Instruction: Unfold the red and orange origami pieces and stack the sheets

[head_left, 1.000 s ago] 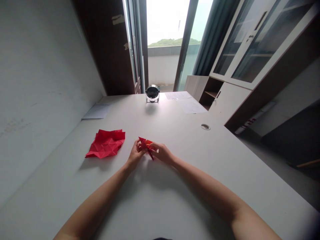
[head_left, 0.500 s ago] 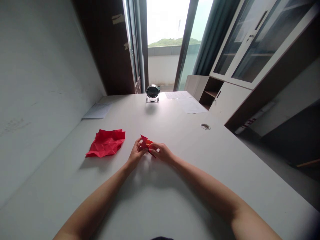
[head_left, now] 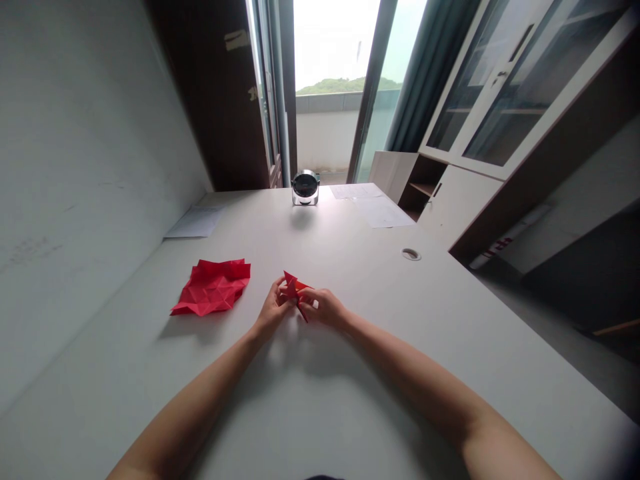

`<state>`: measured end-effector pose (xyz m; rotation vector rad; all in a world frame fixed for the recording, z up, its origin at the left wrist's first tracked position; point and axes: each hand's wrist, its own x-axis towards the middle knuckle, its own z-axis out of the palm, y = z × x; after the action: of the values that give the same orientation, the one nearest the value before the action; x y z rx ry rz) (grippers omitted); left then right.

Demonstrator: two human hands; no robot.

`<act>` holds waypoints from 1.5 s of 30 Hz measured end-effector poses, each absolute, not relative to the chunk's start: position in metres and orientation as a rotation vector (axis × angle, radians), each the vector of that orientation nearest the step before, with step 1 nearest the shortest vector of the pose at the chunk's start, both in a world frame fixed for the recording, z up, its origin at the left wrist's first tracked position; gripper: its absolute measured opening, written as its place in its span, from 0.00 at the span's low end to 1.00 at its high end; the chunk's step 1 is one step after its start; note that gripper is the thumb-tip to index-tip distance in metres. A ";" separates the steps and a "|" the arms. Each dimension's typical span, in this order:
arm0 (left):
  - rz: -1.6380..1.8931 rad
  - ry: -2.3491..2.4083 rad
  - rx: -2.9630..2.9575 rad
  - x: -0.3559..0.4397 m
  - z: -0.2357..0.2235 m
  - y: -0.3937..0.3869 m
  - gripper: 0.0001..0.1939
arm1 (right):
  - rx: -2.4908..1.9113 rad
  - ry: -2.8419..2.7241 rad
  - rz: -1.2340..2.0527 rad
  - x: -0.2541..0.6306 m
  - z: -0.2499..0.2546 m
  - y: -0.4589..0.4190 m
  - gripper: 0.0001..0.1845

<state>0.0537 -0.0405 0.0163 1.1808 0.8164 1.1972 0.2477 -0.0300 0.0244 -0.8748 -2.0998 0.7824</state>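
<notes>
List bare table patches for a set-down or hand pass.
Open: mid-table, between the black round device and folded red piece; right, between the white ring and right forearm; near side, between both forearms. Crowded: left hand and right hand on the piece; creased red sheet, left.

Folded red paper (head_left: 291, 287), pointed, tilted, over white table (head_left: 320, 400)

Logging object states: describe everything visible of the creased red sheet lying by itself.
The creased red sheet looks like paper: matte, unfolded but not flat, crossed by angular creases, with ragged-looking, raised edges. It rests on the white table, left of the left hand, casting a shadow toward the near side. Neither hand touches it.
</notes>
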 end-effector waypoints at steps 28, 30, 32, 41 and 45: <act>1.160 0.811 1.173 0.054 0.010 -0.038 0.44 | -0.963 -2.157 0.387 0.250 0.023 -0.028 0.07; 1.189 0.842 1.139 0.054 0.012 -0.038 0.36 | -0.937 -2.160 0.410 0.250 0.021 -0.028 0.07; 1.214 0.849 1.136 0.054 0.014 -0.040 0.27 | -0.910 -2.156 0.438 0.250 0.020 -0.028 0.07; 1.222 0.874 1.148 0.053 0.015 -0.040 0.25 | -0.847 -2.088 0.524 0.248 0.024 -0.032 0.08; 1.274 0.824 1.015 0.051 0.012 -0.035 0.25 | -0.925 -1.995 0.514 0.250 0.024 -0.030 0.09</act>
<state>0.0513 -0.0349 0.0119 1.0152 0.8241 1.2740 0.2501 -0.0298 0.0240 -0.9248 -1.9954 0.5143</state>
